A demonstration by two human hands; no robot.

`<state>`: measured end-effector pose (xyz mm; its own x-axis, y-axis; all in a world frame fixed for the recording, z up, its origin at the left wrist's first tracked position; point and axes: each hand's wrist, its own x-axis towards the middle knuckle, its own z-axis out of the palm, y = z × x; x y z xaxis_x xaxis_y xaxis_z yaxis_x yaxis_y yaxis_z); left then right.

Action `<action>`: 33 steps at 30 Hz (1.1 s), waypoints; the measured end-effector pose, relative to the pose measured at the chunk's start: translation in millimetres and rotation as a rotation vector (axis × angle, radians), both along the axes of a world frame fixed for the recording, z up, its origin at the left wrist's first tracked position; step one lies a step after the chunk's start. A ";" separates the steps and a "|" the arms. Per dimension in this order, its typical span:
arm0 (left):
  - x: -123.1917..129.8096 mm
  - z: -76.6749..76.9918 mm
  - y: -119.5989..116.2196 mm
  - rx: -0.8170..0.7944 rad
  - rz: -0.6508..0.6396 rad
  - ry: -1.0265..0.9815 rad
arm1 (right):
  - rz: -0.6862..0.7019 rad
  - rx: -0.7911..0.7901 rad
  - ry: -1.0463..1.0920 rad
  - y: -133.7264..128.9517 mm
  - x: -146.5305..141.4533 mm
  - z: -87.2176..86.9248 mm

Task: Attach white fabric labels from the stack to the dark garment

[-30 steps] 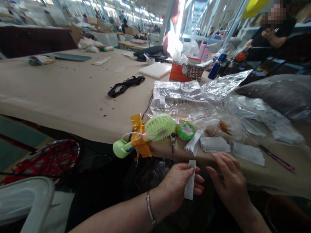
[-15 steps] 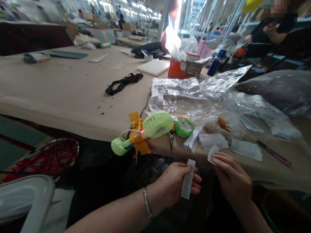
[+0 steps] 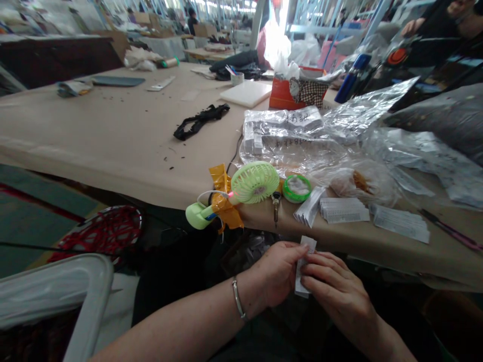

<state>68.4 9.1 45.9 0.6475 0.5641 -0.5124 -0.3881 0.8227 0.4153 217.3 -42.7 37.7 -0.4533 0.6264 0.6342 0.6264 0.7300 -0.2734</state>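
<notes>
My left hand (image 3: 279,274), with a bracelet at the wrist, pinches white paper labels (image 3: 301,284) between thumb and fingers, below the table's front edge. My right hand (image 3: 335,286) presses its fingertips against the right side of the same labels, and its fingers partly cover them. Just beyond, on the table edge, lie a fanned bundle of white slips (image 3: 310,207), a row of labels (image 3: 344,210) and another spread stack (image 3: 401,222). A green round tub (image 3: 297,188) with white contents stands to their left.
A green fan (image 3: 255,182) is fixed by orange tape at the table edge, beside a pointed tool (image 3: 276,208). Clear plastic bags (image 3: 298,151) lie behind. Scissors (image 3: 451,230) are at right, a white-rimmed bin (image 3: 94,296) at lower left. A person (image 3: 439,37) is at upper right.
My right hand has moved left with its label and joined my left hand's label. The view has shifted, so the table items appear further right and slightly higher.
</notes>
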 end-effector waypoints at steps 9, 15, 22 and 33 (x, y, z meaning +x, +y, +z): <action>0.5 3.1 -1.4 -0.028 -0.059 0.155 | -0.246 -0.009 -0.058 -5.1 40.3 -3.4; -1.7 1.7 -2.8 -0.001 -0.103 0.252 | -0.944 0.027 -0.427 6.6 112.4 -6.4; -2.8 -5.3 -5.1 0.009 -0.111 0.260 | -0.796 0.044 -0.353 -5.2 129.7 -20.8; -3.5 -6.5 -7.4 -0.005 -0.126 0.195 | -0.416 0.035 0.278 -12.2 50.0 -1.0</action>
